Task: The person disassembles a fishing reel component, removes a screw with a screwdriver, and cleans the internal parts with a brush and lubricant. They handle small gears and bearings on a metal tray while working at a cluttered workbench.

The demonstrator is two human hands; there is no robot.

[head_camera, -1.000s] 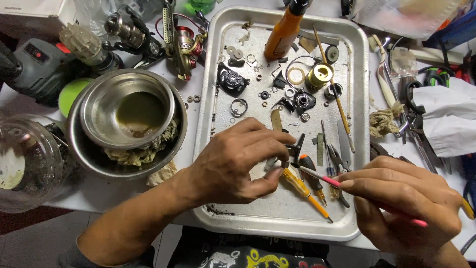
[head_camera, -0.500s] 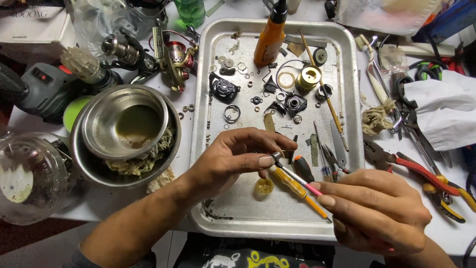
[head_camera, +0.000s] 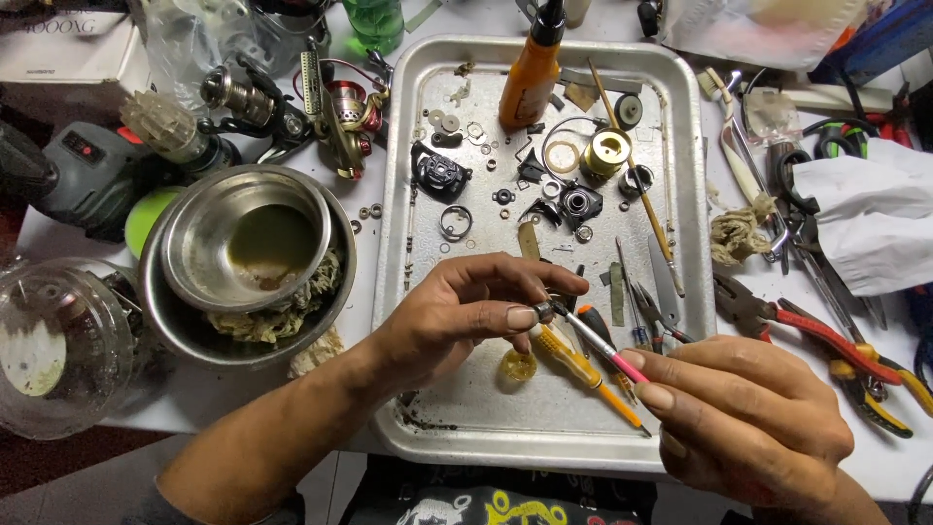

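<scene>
Over the near half of a shallow metal tray (head_camera: 389, 194), the left hand (head_camera: 457, 316) comes in from about seven o'clock, its thumb and fingertips pinched shut on a small dark metal part (head_camera: 544, 311); the part is too small to tell what kind it is. The right hand (head_camera: 748, 418) sits at about four o'clock of the tray, its grip closed around a thin pink-handled tool (head_camera: 598, 345) whose tip runs up toward ten o'clock and meets the small part between the left fingertips. Just below the tool, lying on the tray floor, is a yellow-handled screwdriver (head_camera: 583, 374) pointing toward five o'clock, and a small amber ring-shaped piece (head_camera: 517, 366) lies just beside it at its nine o'clock. Toward twelve o'clock the tray carries an orange bottle with a black nozzle (head_camera: 530, 73), a brass-coloured spool (head_camera: 604, 153), a black reel body piece (head_camera: 439, 175) and loose washers and rings. On the tabletop at nine o'clock of the tray stands a steel bowl (head_camera: 243, 233) nested in a larger one with fibrous wadding; at three o'clock lie red-handled pliers (head_camera: 807, 335) and a white cloth (head_camera: 875, 224).
</scene>
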